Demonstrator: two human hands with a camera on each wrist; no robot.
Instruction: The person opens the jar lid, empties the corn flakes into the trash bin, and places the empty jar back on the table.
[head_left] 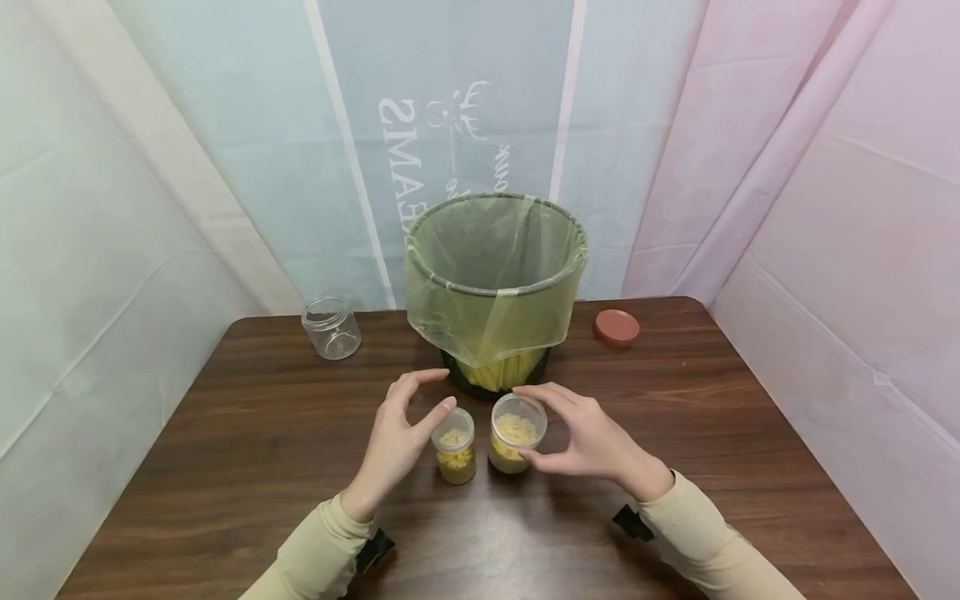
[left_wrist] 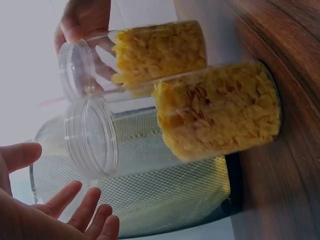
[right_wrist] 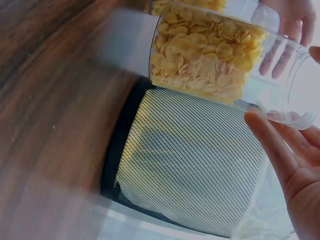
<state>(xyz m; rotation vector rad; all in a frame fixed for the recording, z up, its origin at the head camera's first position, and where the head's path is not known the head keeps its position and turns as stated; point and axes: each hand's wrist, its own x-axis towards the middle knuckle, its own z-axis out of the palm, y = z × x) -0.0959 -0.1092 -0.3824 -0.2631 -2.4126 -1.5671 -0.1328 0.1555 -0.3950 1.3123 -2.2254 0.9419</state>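
Note:
Two clear jars part-filled with yellow flakes like cornflakes stand upright side by side on the table: a narrower left jar (head_left: 456,463) and a wider right jar (head_left: 507,456). My right hand (head_left: 592,437) grips the right jar near its rim, thumb on the near side and fingers on the far side. In the right wrist view, a fingertip lies along the wall of this jar (right_wrist: 205,55). My left hand (head_left: 396,435) is spread beside the left jar, thumb near its rim. The left wrist view shows a gap between those fingers and the jar (left_wrist: 220,110).
A mesh bin (head_left: 495,333) lined with a thin yellowish bag stands just behind the jars. An empty clear jar (head_left: 333,332) is at the back left of the wooden table (head_left: 277,467). A reddish round lid (head_left: 617,327) lies at the back right. Cloth hangs around three sides.

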